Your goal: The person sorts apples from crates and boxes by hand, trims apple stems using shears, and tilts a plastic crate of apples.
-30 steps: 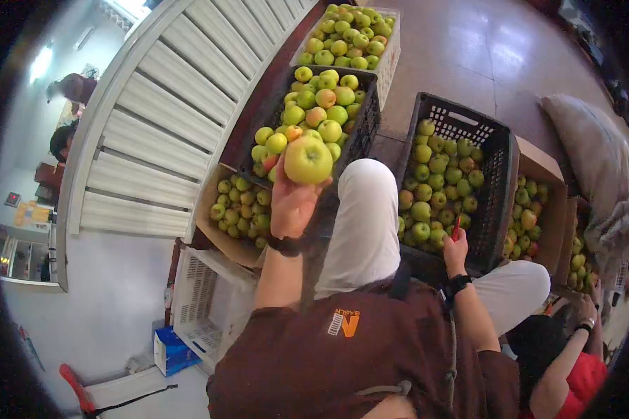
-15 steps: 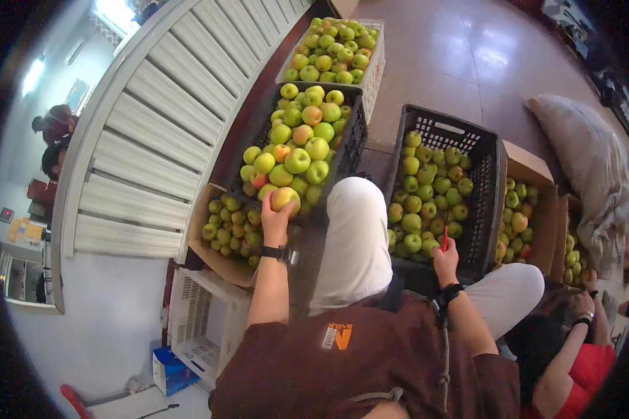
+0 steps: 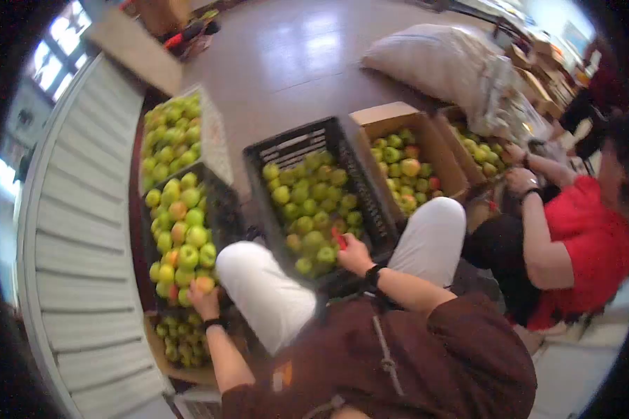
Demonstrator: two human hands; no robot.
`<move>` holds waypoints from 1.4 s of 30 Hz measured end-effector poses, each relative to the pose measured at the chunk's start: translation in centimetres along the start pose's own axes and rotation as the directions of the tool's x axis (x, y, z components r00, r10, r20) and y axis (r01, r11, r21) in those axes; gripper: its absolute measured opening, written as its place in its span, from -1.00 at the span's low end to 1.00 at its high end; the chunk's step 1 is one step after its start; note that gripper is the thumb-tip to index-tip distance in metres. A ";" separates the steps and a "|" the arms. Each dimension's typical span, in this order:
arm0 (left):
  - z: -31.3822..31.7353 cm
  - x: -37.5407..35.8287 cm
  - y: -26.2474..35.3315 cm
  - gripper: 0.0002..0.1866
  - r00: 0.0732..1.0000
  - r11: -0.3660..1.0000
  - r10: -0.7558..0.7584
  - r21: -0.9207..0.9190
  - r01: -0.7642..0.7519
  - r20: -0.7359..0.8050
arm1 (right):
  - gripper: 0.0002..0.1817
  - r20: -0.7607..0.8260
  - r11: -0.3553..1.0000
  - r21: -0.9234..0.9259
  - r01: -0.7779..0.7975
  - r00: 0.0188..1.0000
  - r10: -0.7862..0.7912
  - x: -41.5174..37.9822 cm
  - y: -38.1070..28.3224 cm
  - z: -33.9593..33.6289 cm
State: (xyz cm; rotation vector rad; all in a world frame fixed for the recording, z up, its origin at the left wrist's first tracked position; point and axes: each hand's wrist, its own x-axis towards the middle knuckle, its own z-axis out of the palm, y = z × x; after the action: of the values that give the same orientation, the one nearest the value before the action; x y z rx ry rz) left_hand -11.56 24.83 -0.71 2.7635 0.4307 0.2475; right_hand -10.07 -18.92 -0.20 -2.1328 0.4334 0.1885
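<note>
My left hand (image 3: 204,303) is closed around a yellow-red apple (image 3: 203,285), at the near end of a black crate (image 3: 220,202) heaped with green and blushed apples. In my right hand (image 3: 356,256) is a slim red tool (image 3: 338,238), whose exact kind I cannot make out. That hand hovers over the near right part of a second black crate (image 3: 293,143), where smaller green apples (image 3: 307,202) lie lower than the rim. Below my left hand, a cardboard box holds small green apples (image 3: 182,339).
A white crate of apples (image 3: 171,133) stands beyond the left black crate. Cardboard boxes (image 3: 437,150) with apples line the right, near a large pale sack (image 3: 433,63). A person in a red shirt (image 3: 594,244) works at the farthest box. White slatted panelling (image 3: 84,230) bounds the left.
My view has swung to the right, bringing the person in red and the sack further into sight. My left hand still holds the apple, and my right hand still holds the red tool.
</note>
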 end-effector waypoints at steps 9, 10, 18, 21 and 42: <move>1.4 -2.6 0.4 -0.37 0.992 0.991 0.096 -0.089 -0.103 -0.083 | -0.55 0.085 0.998 0.048 -0.037 0.996 0.033 -0.2 -0.2 -1.2; 0.9 -3.0 1.1 -0.39 0.983 0.985 0.133 -0.095 -0.145 -0.127 | -0.54 0.053 0.998 0.058 0.010 0.999 -0.013 -0.3 0.3 -0.9; -13.9 -2.0 13.9 -0.66 0.950 0.569 -0.158 -0.811 -0.135 -0.270 | -0.49 0.037 0.987 0.153 0.041 0.998 -0.048 1.3 -0.1 -0.8; -13.9 -3.1 21.3 -0.62 0.987 0.496 0.150 -0.859 -0.132 -0.065 | -0.38 0.008 0.948 0.262 0.181 0.982 -0.190 -1.0 -3.5 -2.5; -8.2 6.0 30.2 -0.72 0.932 -0.106 0.225 -0.944 0.311 0.282 | -0.57 0.905 0.836 0.147 0.529 0.269 -0.329 -3.2 6.2 -1.4</move>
State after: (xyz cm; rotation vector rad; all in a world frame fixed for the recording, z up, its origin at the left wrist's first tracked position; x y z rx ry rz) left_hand 0.29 2.05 18.13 1.0757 0.0740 -0.0265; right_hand -15.45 -22.54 -3.24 -1.8580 -0.8894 1.0633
